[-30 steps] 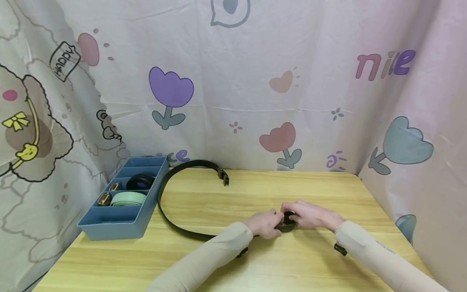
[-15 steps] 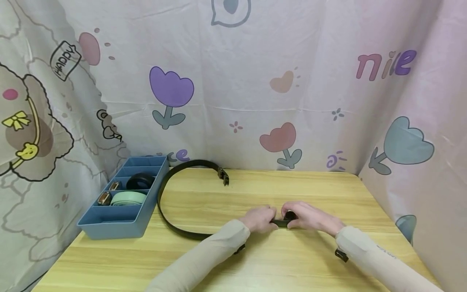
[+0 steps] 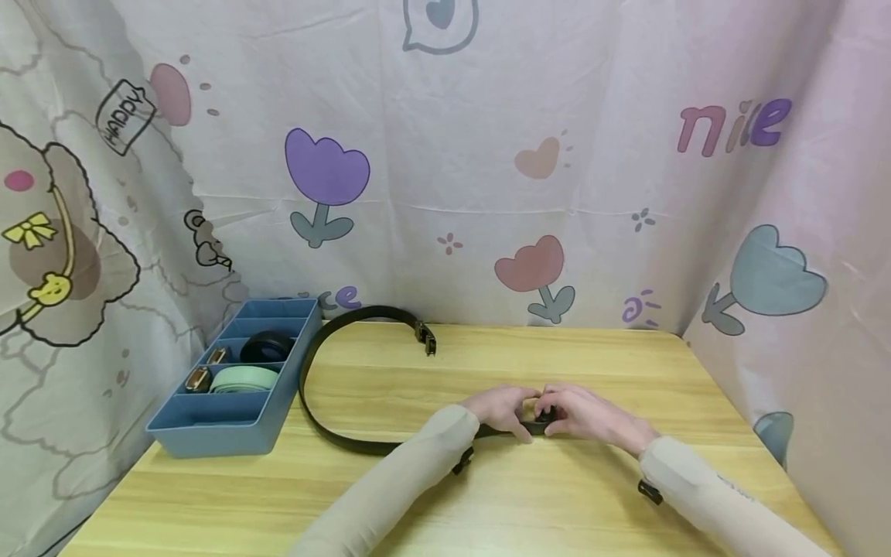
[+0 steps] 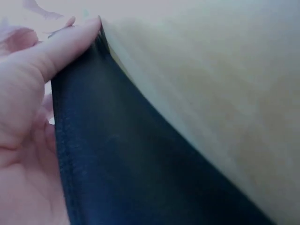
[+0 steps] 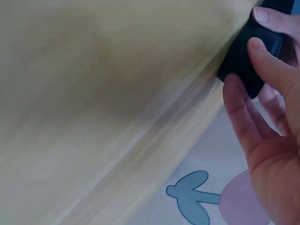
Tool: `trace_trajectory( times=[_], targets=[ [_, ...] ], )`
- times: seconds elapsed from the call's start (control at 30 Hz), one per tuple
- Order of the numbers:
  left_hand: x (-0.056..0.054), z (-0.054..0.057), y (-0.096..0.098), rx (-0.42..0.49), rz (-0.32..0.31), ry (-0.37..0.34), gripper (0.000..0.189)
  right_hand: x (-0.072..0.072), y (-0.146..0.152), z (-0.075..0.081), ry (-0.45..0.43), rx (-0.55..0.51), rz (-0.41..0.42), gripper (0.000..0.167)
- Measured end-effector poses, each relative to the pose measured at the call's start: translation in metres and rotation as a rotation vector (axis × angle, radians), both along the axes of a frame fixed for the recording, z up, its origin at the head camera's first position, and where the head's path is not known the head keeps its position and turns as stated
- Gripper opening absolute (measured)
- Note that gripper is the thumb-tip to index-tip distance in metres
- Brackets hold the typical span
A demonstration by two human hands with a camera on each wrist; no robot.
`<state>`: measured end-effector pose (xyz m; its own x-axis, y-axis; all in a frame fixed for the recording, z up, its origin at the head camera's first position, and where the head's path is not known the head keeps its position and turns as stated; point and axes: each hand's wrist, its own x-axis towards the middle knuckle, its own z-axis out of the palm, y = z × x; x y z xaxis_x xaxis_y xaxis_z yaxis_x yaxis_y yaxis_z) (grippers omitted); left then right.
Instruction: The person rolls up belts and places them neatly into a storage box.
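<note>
A long black belt (image 3: pixel 351 444) curves across the table in the head view. Its buckle end (image 3: pixel 426 338) lies free near the back edge. The other end is wound into a small roll (image 5: pixel 248 61), which my right hand (image 3: pixel 592 418) grips between thumb and fingers. Just left of the roll, my left hand (image 3: pixel 496 408) holds the belt strap, thumb on the near side and fingers behind. In the left wrist view, the thumb (image 4: pixel 61 49) lies against the strap's upper part. Hands partly hide the roll in the head view.
At the left stands a blue divided box (image 3: pixel 209 441). It contains a rolled green belt (image 3: pixel 244 379), a rolled black belt (image 3: pixel 267 348) and gold-toned buckles (image 3: pixel 198 379). A patterned curtain (image 3: pixel 431 170) hangs behind the wooden table (image 3: pixel 543 510).
My left hand has shifted slightly along the strap, and its thumb and fingers are spread wider beside the roll. The right hand stays at the roll, which has turned. The buckle end has barely moved.
</note>
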<state>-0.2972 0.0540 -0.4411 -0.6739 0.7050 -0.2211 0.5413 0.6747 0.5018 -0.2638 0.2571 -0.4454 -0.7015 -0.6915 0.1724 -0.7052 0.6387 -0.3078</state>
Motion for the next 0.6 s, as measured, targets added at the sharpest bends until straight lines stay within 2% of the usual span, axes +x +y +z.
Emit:
trace_trajectory(
  times=[0.17,0.37,0.5,0.6],
  targets=[
    [-0.0043,-0.0021,-0.0005,0.039,-0.034,-0.033,0.079,0.0002,-0.0056,-0.0034,0.088,0.016,0.072,0.015],
    [-0.0084,-0.0052,-0.0028,0.078,-0.077,-0.051,0.054,0.0006,-0.0032,-0.0068,0.109,-0.008,0.106,0.024],
    [-0.0085,-0.0045,-0.0019,0.090,-0.071,0.008,0.044,0.0006,-0.0019,-0.0085,0.135,-0.029,0.131,0.027],
    [-0.0045,-0.0034,0.0006,0.086,-0.003,0.075,0.042,0.0002,-0.0018,-0.0085,0.144,-0.051,0.148,0.028]
  ],
)
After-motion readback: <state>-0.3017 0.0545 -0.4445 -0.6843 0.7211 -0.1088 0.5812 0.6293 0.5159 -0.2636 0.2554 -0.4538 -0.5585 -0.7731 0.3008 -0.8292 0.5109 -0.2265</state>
